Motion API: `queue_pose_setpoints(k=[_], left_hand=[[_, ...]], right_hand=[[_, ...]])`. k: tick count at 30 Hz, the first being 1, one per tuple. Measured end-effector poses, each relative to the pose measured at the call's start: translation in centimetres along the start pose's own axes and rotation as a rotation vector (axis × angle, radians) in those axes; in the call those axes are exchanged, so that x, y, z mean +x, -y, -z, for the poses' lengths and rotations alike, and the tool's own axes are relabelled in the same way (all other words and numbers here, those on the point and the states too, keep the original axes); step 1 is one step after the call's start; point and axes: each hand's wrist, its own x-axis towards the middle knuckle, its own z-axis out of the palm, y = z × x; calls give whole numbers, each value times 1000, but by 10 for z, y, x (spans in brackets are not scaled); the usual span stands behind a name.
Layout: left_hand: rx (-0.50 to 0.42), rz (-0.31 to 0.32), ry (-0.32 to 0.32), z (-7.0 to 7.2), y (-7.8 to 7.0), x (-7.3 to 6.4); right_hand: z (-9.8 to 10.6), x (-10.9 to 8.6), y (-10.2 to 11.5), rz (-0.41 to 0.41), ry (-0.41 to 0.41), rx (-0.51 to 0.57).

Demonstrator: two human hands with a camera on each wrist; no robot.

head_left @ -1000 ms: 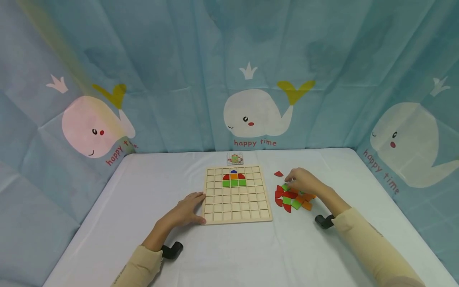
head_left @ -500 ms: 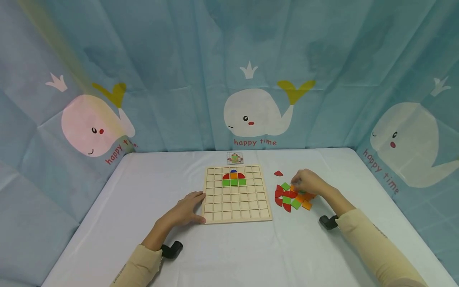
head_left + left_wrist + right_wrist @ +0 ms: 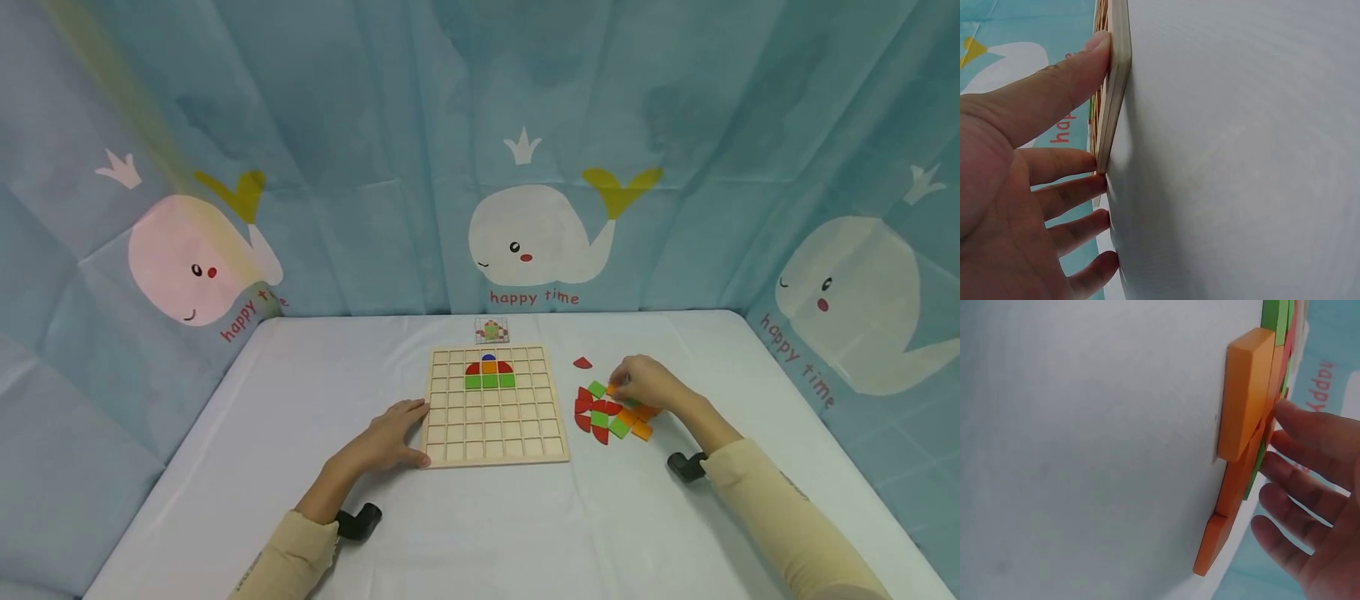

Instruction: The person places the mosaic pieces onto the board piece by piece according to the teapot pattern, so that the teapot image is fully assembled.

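A wooden grid board (image 3: pixel 495 429) lies on the white table. My left hand (image 3: pixel 390 436) rests at its left side, fingers spread; in the left wrist view the thumb (image 3: pixel 1054 94) touches the board's edge (image 3: pixel 1116 81). Set in the upper cells are a blue half-round piece (image 3: pixel 489 357), an orange square (image 3: pixel 489 367), red quarter-round pieces (image 3: pixel 505 367) and green squares (image 3: pixel 490 381). My right hand (image 3: pixel 651 385) is over the loose pile, pinching an orange tile (image 3: pixel 611 389) with thumb and forefinger. The hand hides part of the pile.
The loose pile holds red pieces (image 3: pixel 583 422), green squares (image 3: pixel 619 427) and orange squares (image 3: pixel 642 430). One red piece (image 3: pixel 582 363) lies apart behind it. A small pattern card (image 3: pixel 491 331) lies behind the board. A whale-print curtain (image 3: pixel 375 167) surrounds the table.
My right hand has moved slightly right over the pile since a second ago, uncovering a green square. The orange tile at its fingertips has shifted slightly up and left. My left hand stays put.
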Motion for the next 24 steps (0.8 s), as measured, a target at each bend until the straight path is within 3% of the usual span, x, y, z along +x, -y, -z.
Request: queue_pose_setpoints(k=[24], left_hand=[[-2,13,10,2,-2,-1]], right_hand=[[-2,-5,7,37,-11,-88]])
